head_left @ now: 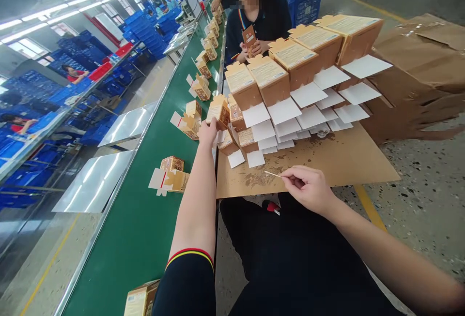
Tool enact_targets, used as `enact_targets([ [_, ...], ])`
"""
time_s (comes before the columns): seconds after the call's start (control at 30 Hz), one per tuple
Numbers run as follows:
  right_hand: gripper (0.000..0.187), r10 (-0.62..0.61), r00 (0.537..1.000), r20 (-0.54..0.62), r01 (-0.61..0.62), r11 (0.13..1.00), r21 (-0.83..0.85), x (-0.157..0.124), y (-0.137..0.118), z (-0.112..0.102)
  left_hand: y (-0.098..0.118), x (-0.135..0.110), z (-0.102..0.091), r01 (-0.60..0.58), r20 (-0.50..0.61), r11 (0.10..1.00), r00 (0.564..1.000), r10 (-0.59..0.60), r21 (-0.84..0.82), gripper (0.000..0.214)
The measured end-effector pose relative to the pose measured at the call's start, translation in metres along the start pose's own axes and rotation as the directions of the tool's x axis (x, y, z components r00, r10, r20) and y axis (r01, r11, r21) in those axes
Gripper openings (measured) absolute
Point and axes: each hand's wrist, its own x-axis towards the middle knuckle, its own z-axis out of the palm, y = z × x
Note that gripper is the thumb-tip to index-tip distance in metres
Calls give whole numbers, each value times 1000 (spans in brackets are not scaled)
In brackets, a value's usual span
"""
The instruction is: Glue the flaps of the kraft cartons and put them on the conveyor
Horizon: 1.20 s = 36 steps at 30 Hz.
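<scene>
My left hand (208, 133) reaches forward to the belt's right edge, its fingers closed on a small brown-and-cream carton (219, 111). The far side of that carton and part of my grip are hidden. Over the near part of the cardboard sheet (348, 161), my right hand (307, 188) pinches a cotton swab (272, 174), a thin pale stick pointing left. Right of the held carton, brown cartons (271, 81) are stacked in rows, white flaps (256, 158) sticking out towards me. A small clear dish (322, 130) sits beside the stack among dark wet spots.
The green conveyor belt (145, 238) runs along my left, carrying several open cartons (174, 175) in a line. Another person (257, 16) sits beyond the stack, holding a brown piece. Flattened cardboard (417, 79) lies at right. Metal plates (96, 180) stand left of the belt.
</scene>
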Motion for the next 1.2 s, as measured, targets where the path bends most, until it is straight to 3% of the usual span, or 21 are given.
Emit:
enact_targets([
  [0.1, 19, 3, 998, -68, -9, 995, -97, 3, 17, -31, -12, -23, -2, 33, -40, 999, 999, -34, -29, 35],
  [0.23, 15, 2, 975, -224, -82, 933, -351, 15, 47, -85, -30, -80, -22, -111, -239, 968, 969, 55, -226, 50],
  [0.3, 14, 34, 970, -240, -147, 870, -471, 26, 61, -107, -35, -119, -33, -174, -273, 902, 960, 65, -396, 65],
  [0.37, 18, 105, 974, -202, -201, 810, -551, 40, 75, -121, -37, -161, -41, -147, -200, 807, 979, 37, -572, 83],
  [0.47, 28, 199, 972, -128, -235, 756, -610, 57, 94, -130, -40, -218, -44, 59, 46, 711, 998, -38, -700, 93],
  [0.57, 30, 196, 977, -85, -206, 763, -613, 61, 103, -135, -47, -250, -41, 251, 244, 701, 963, -113, -668, 86],
  [0.63, 27, 149, 983, -110, -185, 796, -576, 55, 99, -135, -51, -258, -39, 299, 274, 708, 950, -153, -640, 82],
  [0.7, 21, 102, 980, -170, -177, 835, -521, 43, 88, -128, -52, -258, -38, 298, 246, 721, 952, -181, -625, 81],
  [0.77, 15, 77, 981, -179, -150, 885, -441, 28, 73, -107, -50, -255, -36, 284, 225, 745, 957, -182, -604, 84],
  [0.87, 15, 61, 998, 29, -52, 967, -249, 4, 47, -50, -44, -248, -33, 265, 211, 770, 962, -172, -581, 90],
  [0.93, 21, 40, 982, 185, -12, 989, -147, -10, 34, -4, -41, -247, -31, 244, 178, 778, 969, -171, -579, 90],
  [1.03, 27, -5, 956, 293, 36, 994, -99, -21, 24, 53, -39, -247, -31, 225, 182, 801, 972, -147, -554, 87],
  [1.1, 28, -17, 942, 336, 63, 990, -126, -23, 24, 75, -37, -247, -32, 228, 207, 813, 969, -135, -536, 86],
  [1.2, 31, -19, 932, 361, 87, 981, -173, -22, 28, 81, -37, -248, -32, 219, 214, 827, 969, -123, -518, 88],
])
